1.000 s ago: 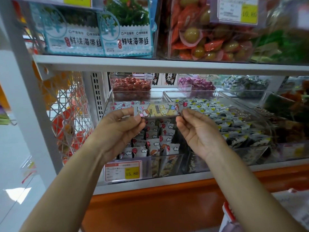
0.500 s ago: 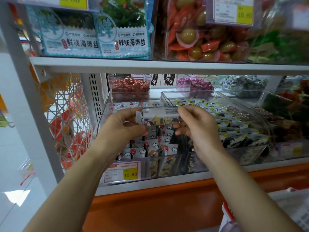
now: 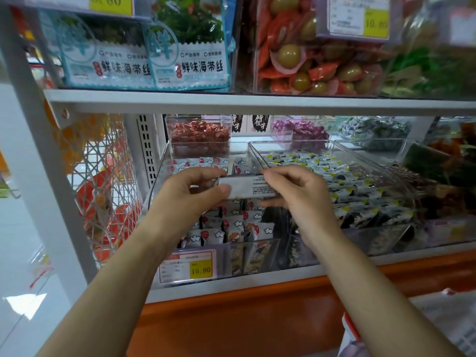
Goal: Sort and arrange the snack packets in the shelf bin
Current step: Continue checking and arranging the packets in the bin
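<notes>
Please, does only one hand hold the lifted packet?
No, the left hand and right hand each pinch one end of the snack packet.

A packet [image 3: 247,187] is held above the left bin [image 3: 260,253] on the lower shelf [image 3: 257,286], with the left hand [image 3: 185,195] at its left end and the right hand [image 3: 300,193] at its right. Stacked packets [image 3: 231,228] fill that bin, and a price tag [image 3: 188,266] sits on its front wall. A second bin [image 3: 273,147] stands just to the right, a small bin [image 3: 199,135] behind, and a wire basket [image 3: 103,189] to the left.

The white shelf [image 3: 257,286] carries clear bins [image 3: 157,182] side by side, filled with rows of snack packets [image 3: 237,227].
</notes>
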